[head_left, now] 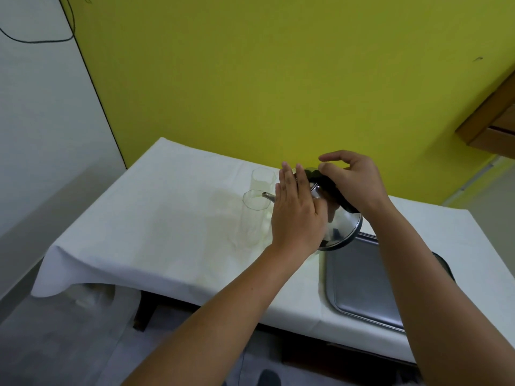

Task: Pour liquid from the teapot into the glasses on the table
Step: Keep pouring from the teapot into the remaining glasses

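A yellow wall (pixel 278 79) fills the far side of the scene, and below it stands one table covered with a white cloth (pixel 156 240). One flat metal tray (pixel 359 285) lies on the cloth at the near right. Two bare arms reach in from the near edge. One steel teapot (pixel 341 227) is held tilted to the left above the tray's far left corner, with its spout over the nearer glass. The right hand (pixel 354 182) grips the teapot's black handle (pixel 331 188), fingers curled around it. The left hand (pixel 296 213) lies flat on the teapot's lid side, fingers straight and close together. Two clear glasses stand upright, just beside each other, left of the teapot: the nearer glass (pixel 255 215) and the farther glass (pixel 263 179).
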### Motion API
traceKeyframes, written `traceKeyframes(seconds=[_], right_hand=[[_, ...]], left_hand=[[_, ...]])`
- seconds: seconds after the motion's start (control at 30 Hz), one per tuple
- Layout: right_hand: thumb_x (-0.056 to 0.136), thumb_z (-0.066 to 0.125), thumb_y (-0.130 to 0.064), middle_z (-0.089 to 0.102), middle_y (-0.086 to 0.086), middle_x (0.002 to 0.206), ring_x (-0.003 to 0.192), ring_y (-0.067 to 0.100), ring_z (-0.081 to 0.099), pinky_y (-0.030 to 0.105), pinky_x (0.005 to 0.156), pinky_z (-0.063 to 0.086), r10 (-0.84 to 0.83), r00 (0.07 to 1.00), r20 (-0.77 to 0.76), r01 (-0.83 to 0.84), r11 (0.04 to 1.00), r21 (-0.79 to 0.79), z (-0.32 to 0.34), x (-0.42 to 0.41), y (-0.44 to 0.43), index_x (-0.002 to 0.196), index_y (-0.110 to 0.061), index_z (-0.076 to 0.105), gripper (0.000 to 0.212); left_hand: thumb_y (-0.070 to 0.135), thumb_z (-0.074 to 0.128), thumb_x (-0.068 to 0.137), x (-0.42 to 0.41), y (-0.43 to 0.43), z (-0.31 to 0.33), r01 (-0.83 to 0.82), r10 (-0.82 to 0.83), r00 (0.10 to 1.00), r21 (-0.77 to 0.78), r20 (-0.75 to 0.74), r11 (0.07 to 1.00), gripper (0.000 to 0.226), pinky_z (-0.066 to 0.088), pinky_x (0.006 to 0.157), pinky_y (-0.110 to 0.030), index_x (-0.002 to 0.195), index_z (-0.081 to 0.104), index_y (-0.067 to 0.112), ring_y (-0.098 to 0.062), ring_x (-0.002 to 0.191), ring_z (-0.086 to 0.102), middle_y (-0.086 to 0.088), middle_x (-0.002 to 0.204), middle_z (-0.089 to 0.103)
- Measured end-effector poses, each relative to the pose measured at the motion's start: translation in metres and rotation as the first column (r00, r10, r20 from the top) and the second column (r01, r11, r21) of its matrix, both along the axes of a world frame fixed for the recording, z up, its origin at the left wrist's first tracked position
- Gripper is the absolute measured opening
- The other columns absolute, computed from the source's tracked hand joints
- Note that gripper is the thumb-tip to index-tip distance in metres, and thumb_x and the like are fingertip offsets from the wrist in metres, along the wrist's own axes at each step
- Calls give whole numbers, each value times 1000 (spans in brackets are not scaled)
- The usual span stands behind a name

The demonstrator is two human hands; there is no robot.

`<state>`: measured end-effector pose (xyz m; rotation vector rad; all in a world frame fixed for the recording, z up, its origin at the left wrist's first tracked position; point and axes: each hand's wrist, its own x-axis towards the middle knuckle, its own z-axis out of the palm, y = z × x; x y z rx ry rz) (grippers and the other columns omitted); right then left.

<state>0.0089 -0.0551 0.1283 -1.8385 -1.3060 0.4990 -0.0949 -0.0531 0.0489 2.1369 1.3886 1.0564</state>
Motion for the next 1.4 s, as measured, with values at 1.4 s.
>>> traceKeyframes(seconds=[1.4], right_hand=[[89,72,-27,55,-12,41,38,5,46,22,48,37,316,937,-145,-321,947,-8,0,59,28,81,-13,69,17]], left_hand=[[39,-4,74,49,3,8,-156,160,987,-121,21,980,83,2,121,-38,149,2,2,-24,147,-9,-18,158,-10]])
